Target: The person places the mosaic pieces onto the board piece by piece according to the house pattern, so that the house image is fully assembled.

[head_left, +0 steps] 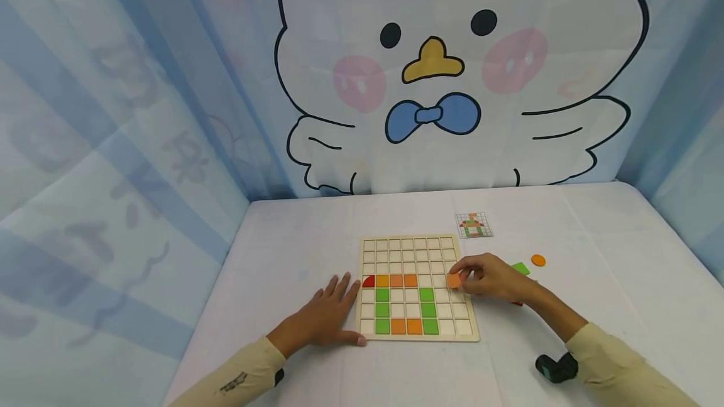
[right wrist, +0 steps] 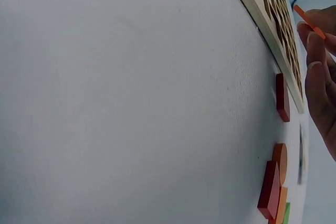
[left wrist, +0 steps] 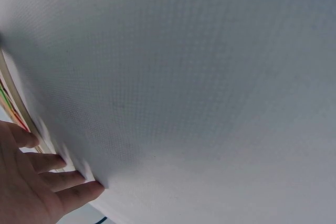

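Observation:
A wooden grid board (head_left: 407, 237) lies on the white table. In its cells are a red rounded tile (head_left: 369, 281), several orange squares (head_left: 396, 281) in the same row, and green squares (head_left: 382, 309) in two columns joined by orange ones at the bottom. My right hand (head_left: 486, 275) pinches an orange square tile (head_left: 453, 281) over the board's right side; the right wrist view shows that tile (right wrist: 310, 22) edge-on between thumb and fingers. Fingers spread, my left hand (head_left: 328, 316) rests at the board's left edge. The left wrist view shows its fingers (left wrist: 73, 195) extended beside the board.
A small pattern card (head_left: 474, 225) lies behind the board. To the right are an orange disc (head_left: 538, 260) and a green piece (head_left: 520, 267). Red pieces (right wrist: 282, 98) lie beside the board in the right wrist view. A black object (head_left: 557, 368) is by the right sleeve.

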{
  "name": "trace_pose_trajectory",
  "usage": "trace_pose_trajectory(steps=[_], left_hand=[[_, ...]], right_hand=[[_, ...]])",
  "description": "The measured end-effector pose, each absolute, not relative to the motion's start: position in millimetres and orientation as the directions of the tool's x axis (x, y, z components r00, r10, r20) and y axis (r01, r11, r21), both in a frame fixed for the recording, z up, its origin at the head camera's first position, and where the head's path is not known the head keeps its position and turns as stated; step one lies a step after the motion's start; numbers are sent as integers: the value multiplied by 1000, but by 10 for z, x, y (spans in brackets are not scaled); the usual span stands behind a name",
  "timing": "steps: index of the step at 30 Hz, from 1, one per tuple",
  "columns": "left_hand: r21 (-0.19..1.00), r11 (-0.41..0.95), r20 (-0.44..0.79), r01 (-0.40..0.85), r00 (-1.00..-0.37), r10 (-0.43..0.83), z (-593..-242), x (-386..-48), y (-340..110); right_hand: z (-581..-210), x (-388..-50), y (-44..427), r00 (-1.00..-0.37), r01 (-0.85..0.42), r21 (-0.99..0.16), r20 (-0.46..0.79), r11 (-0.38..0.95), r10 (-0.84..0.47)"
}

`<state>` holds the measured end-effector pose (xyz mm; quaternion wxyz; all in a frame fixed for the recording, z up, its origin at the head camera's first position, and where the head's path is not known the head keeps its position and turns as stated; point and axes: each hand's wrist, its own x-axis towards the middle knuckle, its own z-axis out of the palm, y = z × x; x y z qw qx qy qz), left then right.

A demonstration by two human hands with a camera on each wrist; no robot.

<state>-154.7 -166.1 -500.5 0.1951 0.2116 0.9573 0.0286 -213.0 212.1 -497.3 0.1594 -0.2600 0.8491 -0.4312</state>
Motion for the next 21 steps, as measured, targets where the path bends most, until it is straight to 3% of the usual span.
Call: trace_pose_trajectory(steps=[5,12,21], left_hand=[[142,912,-370,385,-834,409,-5006,-1551,-1655],[147,911,-370,384,-833,411,-5009,-1553,-1656],[149,912,-368,383,-835,410,-5000,-1552,-1654]], right_hand=[[-4990,-2147,2019,-836,-267,-819,-65,508,-545],[-5027,-2190,1918,-815,-305,-842,-10,444,-579],[-5036,-2214,1792,-811,-294,-845,-27,447,-585]])
